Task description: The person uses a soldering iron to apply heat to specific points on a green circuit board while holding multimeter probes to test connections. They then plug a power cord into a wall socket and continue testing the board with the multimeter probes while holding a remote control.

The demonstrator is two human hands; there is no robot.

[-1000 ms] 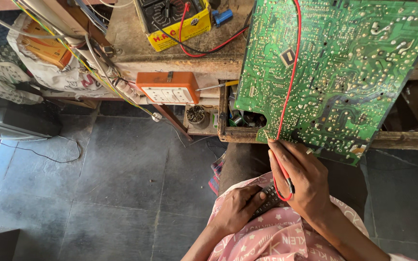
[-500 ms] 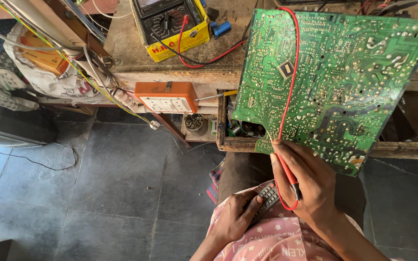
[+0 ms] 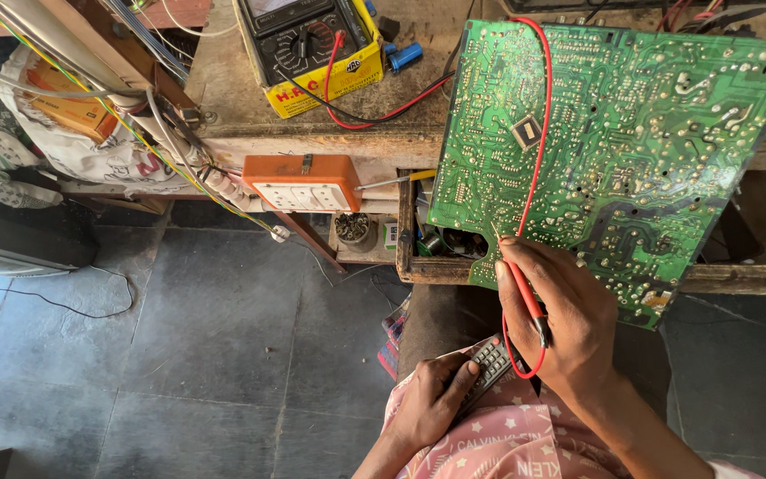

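Observation:
My right hand [image 3: 569,324] grips a red test probe [image 3: 518,288], its metal tip touching the lower left edge of a large green circuit board [image 3: 631,151] that leans over the bench front, solder side up. The probe's red lead [image 3: 538,115] runs up across the board toward a yellow multimeter [image 3: 312,44] on the wooden bench. My left hand [image 3: 432,404] rests on my lap, its fingers on a dark remote control [image 3: 488,368] with small buttons.
An orange socket box [image 3: 301,182] hangs on the bench front beside an open wooden drawer [image 3: 441,266] of small parts. Bundled wires and tubes [image 3: 117,89] lie at the left. A dark device [image 3: 19,239] sits on the grey tiled floor [image 3: 197,346].
The view has tilted down slightly, so the board and bench sit lower in frame. My right hand has kept the probe near the board's lower edge; my left hand has settled on the remote.

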